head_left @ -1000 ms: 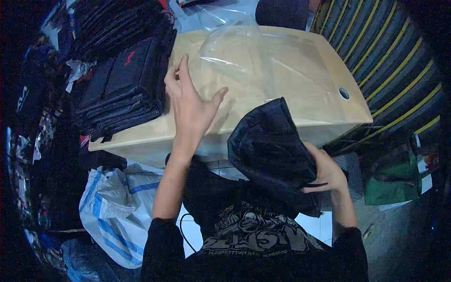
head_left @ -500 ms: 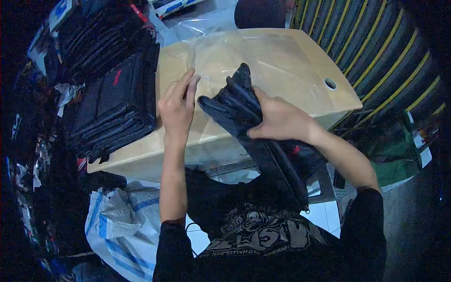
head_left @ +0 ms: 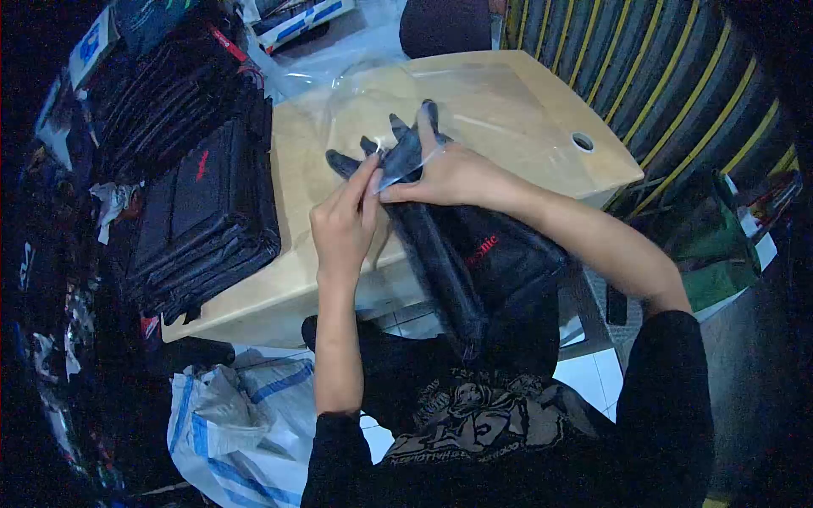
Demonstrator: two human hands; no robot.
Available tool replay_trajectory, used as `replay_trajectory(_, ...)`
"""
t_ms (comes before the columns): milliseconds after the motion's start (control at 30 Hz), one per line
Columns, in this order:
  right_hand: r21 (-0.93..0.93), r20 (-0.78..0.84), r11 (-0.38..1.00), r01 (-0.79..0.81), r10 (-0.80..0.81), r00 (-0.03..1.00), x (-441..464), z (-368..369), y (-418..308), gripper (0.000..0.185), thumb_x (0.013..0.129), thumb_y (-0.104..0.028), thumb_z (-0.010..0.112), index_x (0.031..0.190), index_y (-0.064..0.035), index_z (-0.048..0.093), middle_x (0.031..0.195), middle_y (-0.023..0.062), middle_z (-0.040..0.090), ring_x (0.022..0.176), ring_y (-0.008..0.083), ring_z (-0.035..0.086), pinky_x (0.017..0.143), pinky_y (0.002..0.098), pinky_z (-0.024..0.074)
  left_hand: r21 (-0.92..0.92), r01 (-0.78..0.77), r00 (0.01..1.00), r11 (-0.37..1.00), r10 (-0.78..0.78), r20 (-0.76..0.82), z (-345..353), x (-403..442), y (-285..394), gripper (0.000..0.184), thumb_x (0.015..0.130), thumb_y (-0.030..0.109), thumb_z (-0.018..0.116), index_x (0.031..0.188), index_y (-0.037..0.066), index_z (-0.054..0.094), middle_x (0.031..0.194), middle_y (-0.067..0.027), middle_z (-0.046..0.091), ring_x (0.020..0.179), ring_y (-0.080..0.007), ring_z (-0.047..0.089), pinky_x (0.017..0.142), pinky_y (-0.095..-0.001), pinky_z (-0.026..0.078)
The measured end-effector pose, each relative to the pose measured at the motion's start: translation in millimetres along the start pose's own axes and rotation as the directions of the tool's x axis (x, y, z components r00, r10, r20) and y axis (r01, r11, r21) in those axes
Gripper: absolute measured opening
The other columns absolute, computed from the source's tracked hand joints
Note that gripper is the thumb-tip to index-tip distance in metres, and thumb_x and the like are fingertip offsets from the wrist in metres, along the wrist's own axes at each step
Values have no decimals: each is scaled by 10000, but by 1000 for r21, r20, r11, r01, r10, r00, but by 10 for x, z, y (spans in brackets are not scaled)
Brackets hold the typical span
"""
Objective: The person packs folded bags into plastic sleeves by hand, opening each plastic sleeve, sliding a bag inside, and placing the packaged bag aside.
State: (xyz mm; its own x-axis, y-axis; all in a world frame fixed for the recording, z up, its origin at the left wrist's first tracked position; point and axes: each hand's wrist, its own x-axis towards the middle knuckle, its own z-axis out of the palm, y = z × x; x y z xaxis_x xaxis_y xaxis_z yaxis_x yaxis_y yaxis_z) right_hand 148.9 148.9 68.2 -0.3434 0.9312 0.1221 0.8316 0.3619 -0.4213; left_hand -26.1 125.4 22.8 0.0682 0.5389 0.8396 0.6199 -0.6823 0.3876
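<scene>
My right hand (head_left: 453, 176) grips the bunched upper end of a black fabric bag (head_left: 445, 250) with red lettering. The rest of the bag hangs over the table's front edge toward my lap. A clear plastic bag (head_left: 495, 106) lies over the tabletop, and its near edge covers the bunched end and some of my right fingers. At that edge, my left hand (head_left: 345, 222) pinches the plastic between thumb and fingers, close beside the right hand.
A stack of folded black bags (head_left: 207, 190) stands on the left of the wooden table (head_left: 538, 173). Below is a white woven sack (head_left: 241, 423) with blue stripes. Yellow-striped dark material (head_left: 660, 85) rises behind at right, above a green bag (head_left: 711, 254).
My left hand has moved right and closed on the plastic edge. My right hand has brought the black bag's bunched end up and left, partly under the plastic.
</scene>
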Motion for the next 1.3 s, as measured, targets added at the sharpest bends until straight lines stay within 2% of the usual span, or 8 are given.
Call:
replay_trajectory(233, 107, -276, 963, 246, -209, 938, 159, 184, 566, 915, 828, -474, 612, 1306, 202, 225, 1120, 380, 524, 1088, 437, 538, 973, 373, 400, 304, -88, 993, 949, 60, 99, -172, -217, -164, 171, 808, 130, 661, 977, 100, 670, 661, -88, 629, 527, -251, 604, 492, -344, 476)
replay_trajectory(333, 131, 14, 954, -271, 271, 962, 23, 41, 371, 685, 883, -350, 582, 1333, 100, 328, 1146, 282, 569, 1088, 343, 554, 948, 363, 406, 346, -126, 972, 930, 45, 233, -208, -314, -102, 182, 804, 134, 659, 983, 107, 661, 642, -77, 606, 512, -243, 588, 490, -345, 467)
replay_trajectory(433, 410, 154, 898, -160, 104, 983, -72, -52, 456, 510, 895, -264, 580, 1218, 112, 461, 1099, 211, 614, 1030, 269, 588, 897, 360, 448, 386, -154, 958, 910, 42, 282, -208, -363, -49, 206, 798, 129, 659, 1001, 102, 647, 639, -72, 591, 517, -241, 580, 494, -345, 462)
replay_trajectory(467, 886, 390, 288, -363, -41, 920, -121, -40, 573, 415, 872, -178, 614, 1154, 110, 520, 1100, 162, 619, 1027, 218, 587, 883, 337, 465, 403, -122, 958, 907, 2, 286, -212, -405, -67, 221, 796, 108, 652, 1017, 102, 643, 634, -74, 576, 533, -242, 586, 510, -346, 470)
replay_trajectory(633, 929, 351, -118, -350, -13, 936, -671, 113, 813, 460, 822, -107, 673, 1199, 91, 500, 1170, 144, 594, 1043, 205, 581, 929, 321, 448, 327, 3, 992, 945, -44, 116, -250, -621, -160, 343, 763, 16, 637, 1097, 93, 623, 613, -92, 523, 537, -256, 554, 529, -372, 463)
replay_trajectory(767, 891, 386, 209, -402, 116, 915, -1052, 293, 735, 354, 852, -87, 629, 1180, 25, 555, 1131, 108, 612, 1039, 189, 578, 905, 309, 449, 392, 64, 991, 918, -105, 84, -344, -749, -108, 378, 762, -46, 611, 1122, 71, 617, 656, -123, 541, 570, -276, 560, 550, -378, 459)
replay_trajectory(1200, 850, 495, -382, -364, 342, 798, -889, 466, 717, 376, 895, -312, 579, 1059, 25, 611, 924, 101, 676, 746, 182, 657, 675, 292, 532, 193, 336, 937, 922, -348, 27, -565, -863, -318, 347, 864, 38, 583, 1209, 76, 577, 898, -152, 650, 729, -245, 621, 730, -302, 505)
replay_trajectory(1300, 855, 465, -397, -335, 299, 833, -923, 466, 685, 365, 902, -299, 563, 1078, 19, 603, 953, 109, 672, 766, 188, 659, 710, 289, 531, 154, 620, 730, 770, -637, 248, -753, -903, -183, 337, 870, 57, 583, 1206, 35, 569, 904, -158, 656, 716, -222, 619, 772, -278, 496)
